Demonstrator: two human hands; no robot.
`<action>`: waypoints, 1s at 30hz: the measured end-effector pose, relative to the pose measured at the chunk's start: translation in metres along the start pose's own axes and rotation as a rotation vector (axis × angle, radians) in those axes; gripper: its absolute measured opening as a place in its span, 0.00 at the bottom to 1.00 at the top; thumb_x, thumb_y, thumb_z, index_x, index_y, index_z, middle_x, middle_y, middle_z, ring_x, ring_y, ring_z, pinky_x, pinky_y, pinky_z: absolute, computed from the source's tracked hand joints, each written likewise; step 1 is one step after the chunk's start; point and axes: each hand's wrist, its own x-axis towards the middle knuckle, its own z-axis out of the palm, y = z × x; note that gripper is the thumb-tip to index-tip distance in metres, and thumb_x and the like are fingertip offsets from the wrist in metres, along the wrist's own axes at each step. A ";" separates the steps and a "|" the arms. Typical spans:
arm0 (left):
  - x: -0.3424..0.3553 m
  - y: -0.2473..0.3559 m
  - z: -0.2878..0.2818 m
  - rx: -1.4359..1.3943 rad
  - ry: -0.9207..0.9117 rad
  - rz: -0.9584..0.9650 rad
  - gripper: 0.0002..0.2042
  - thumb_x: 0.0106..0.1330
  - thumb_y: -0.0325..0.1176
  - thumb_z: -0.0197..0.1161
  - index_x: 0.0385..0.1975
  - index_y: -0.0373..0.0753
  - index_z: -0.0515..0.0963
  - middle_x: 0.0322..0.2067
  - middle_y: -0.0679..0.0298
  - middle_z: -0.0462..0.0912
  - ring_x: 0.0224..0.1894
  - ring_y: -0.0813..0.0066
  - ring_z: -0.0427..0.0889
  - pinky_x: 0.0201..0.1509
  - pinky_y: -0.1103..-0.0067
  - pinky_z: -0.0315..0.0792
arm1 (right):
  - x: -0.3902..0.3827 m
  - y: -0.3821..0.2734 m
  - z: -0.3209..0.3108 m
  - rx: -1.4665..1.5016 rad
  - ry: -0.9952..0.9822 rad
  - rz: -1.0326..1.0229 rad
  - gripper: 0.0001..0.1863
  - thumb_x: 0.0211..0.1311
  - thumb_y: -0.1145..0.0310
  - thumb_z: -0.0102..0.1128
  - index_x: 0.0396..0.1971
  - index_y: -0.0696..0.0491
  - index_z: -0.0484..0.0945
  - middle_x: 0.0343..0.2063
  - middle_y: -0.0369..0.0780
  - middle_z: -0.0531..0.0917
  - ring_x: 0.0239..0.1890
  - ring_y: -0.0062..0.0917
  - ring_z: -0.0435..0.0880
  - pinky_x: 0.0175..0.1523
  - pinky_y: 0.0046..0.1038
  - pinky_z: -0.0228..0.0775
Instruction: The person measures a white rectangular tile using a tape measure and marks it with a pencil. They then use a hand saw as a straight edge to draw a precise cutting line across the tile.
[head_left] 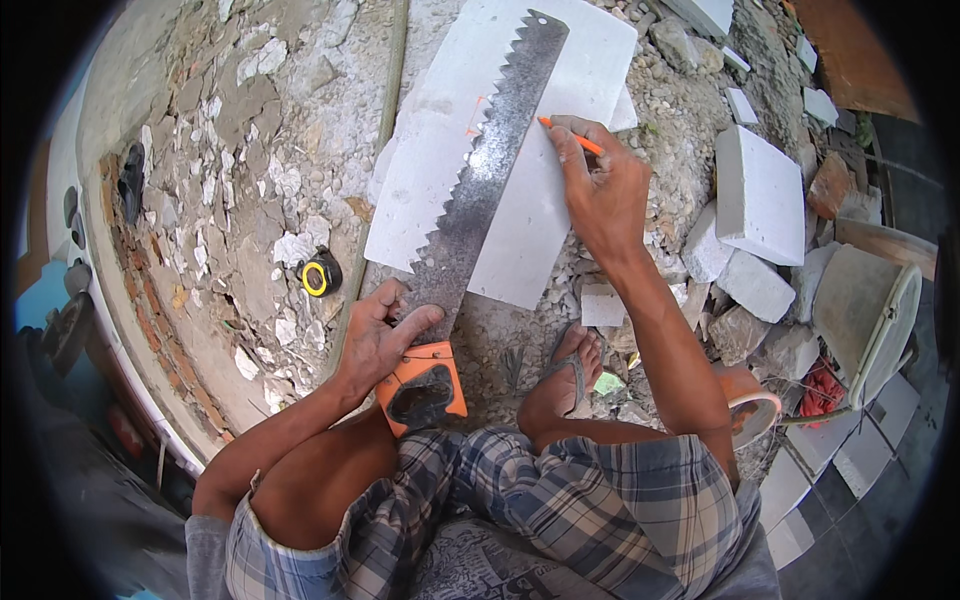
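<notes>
A large hand saw [490, 165] lies slantwise across a white lightweight block [540, 235], its toothed edge to the left. My left hand [378, 335] is closed on the blade's near end, thumb on top, just above the orange handle [428, 385] with its dark opening. In my right hand [605, 190] is an orange pencil [585, 142], pinched between thumb and fingers. Its tip meets the saw's straight right edge over the block. A small orange mark [475, 117] shows on the block left of the teeth.
A black and yellow tape measure [320, 273] lies on rubble to the left, beside a long hose [390, 110]. More white blocks [760, 195] are piled at right, near a pale bucket [865, 310] and an orange-rimmed container [748, 405]. My sandalled foot [570, 370] stands below the block.
</notes>
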 end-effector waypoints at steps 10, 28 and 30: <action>0.001 0.003 0.000 -0.005 -0.009 0.012 0.17 0.69 0.36 0.75 0.28 0.39 0.72 0.21 0.76 0.69 0.25 0.89 0.65 0.27 0.82 0.61 | -0.007 -0.009 0.001 -0.088 -0.026 -0.105 0.08 0.70 0.70 0.68 0.45 0.53 0.89 0.31 0.46 0.89 0.33 0.38 0.87 0.40 0.37 0.77; 0.042 0.113 0.000 -0.137 0.134 0.280 0.15 0.66 0.37 0.78 0.32 0.38 0.76 0.21 0.78 0.67 0.24 0.91 0.64 0.25 0.85 0.58 | -0.081 -0.059 -0.057 0.504 -0.397 0.213 0.22 0.71 0.58 0.71 0.54 0.58 0.79 0.42 0.45 0.90 0.43 0.24 0.89 0.49 0.29 0.81; 0.050 0.132 0.021 -0.102 0.120 0.300 0.15 0.68 0.39 0.77 0.35 0.38 0.77 0.22 0.78 0.68 0.25 0.91 0.64 0.26 0.85 0.60 | -0.089 -0.060 -0.059 0.518 -0.484 0.294 0.22 0.70 0.58 0.72 0.52 0.58 0.79 0.40 0.42 0.89 0.42 0.22 0.88 0.46 0.29 0.81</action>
